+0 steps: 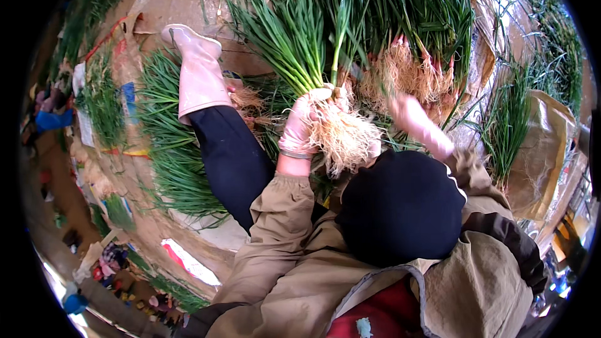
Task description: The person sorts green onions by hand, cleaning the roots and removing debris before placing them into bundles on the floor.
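My left hand (298,126), in a pink glove, is wrapped round the lower stems of a bunch of green garlic (291,47). The bunch's leaves fan up and away, and its pale, tangled roots (343,138) spill to the right of my fingers. Just right of those roots is my right hand (407,112), also pink-gloved. Motion smears its fingers, so their pose and anything in them cannot be made out. Beyond it lies a large heap of green garlic (416,9) with its stringy roots (410,75) toward me.
My left leg stretches out in black trousers (231,159) and a pink rubber boot (201,78). A rounded black shape (400,206) sits below my right hand. More green garlic (169,150) lies left of the leg. At right are another bunch (506,125) and a brown sack (541,156).
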The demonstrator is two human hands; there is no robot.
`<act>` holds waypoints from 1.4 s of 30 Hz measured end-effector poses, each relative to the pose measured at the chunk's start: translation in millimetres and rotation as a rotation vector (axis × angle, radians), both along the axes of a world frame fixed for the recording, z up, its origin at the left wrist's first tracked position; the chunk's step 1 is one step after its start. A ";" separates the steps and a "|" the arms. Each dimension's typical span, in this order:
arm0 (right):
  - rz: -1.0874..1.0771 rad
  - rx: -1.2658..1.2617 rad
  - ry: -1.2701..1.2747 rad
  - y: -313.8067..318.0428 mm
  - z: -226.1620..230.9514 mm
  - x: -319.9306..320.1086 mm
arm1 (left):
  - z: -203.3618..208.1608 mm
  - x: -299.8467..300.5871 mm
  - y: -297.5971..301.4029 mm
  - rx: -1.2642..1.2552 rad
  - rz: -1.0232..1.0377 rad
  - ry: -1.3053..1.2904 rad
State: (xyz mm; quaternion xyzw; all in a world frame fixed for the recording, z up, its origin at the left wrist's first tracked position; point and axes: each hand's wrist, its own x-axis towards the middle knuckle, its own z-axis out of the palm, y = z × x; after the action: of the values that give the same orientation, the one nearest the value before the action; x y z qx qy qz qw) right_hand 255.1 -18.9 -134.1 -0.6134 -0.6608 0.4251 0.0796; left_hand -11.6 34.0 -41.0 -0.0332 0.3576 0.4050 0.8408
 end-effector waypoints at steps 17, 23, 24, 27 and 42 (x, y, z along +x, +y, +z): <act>-0.572 -0.473 0.626 102.1 -22.9 -84.5 | -13.4 -16.9 2.9 -0.043 -0.126 0.298; -0.534 -0.331 0.912 61.9 11.6 -117.1 | -25.3 -1.0 -7.4 -0.080 -0.194 0.297; -0.698 -0.408 1.003 67.0 4.4 -95.3 | -21.1 9.4 -4.5 -0.049 -0.180 0.210; -0.771 -0.507 1.120 78.7 21.8 -92.2 | -14.4 12.4 -0.4 -0.013 -0.101 -0.042; -0.318 0.194 0.180 69.2 32.6 -90.7 | -18.7 1.9 -7.8 0.061 -0.185 0.054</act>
State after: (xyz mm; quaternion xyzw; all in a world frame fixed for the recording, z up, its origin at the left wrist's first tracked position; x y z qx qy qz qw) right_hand 164.4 50.3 -101.6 -0.6591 -0.5835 0.3947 0.2633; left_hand -9.7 26.2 -59.7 0.0365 0.3690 0.3372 0.8653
